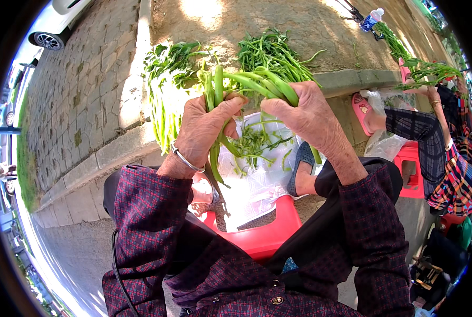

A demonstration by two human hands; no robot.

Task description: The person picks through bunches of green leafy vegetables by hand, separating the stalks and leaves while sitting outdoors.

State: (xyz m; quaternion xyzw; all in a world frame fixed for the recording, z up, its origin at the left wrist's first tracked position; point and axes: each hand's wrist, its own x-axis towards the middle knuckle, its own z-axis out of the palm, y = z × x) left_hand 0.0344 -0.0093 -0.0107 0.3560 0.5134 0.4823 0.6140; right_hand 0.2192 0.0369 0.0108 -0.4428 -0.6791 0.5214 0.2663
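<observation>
My left hand [201,124], with a silver bangle at the wrist, is closed around a few thick green vegetable stems [210,92] that stand upright and hang below the fist. In my right hand [311,113] is a bundle of similar green vegetable stems [281,84], slanting toward the left hand. The two fists are close together, and the stem ends meet or overlap between them. Beneath, broken leaves and stem pieces [254,143] lie on a white plastic sheet or bag [246,193] spread between my feet.
Leafy greens lie in a left pile [164,66] and a right pile [270,53] by the stone curb [347,80]. A red plastic stool [265,230] is under me. At right, a seated person's hand [432,94] holds greens, near another red stool [409,166]. A bottle [372,19] stands farther off.
</observation>
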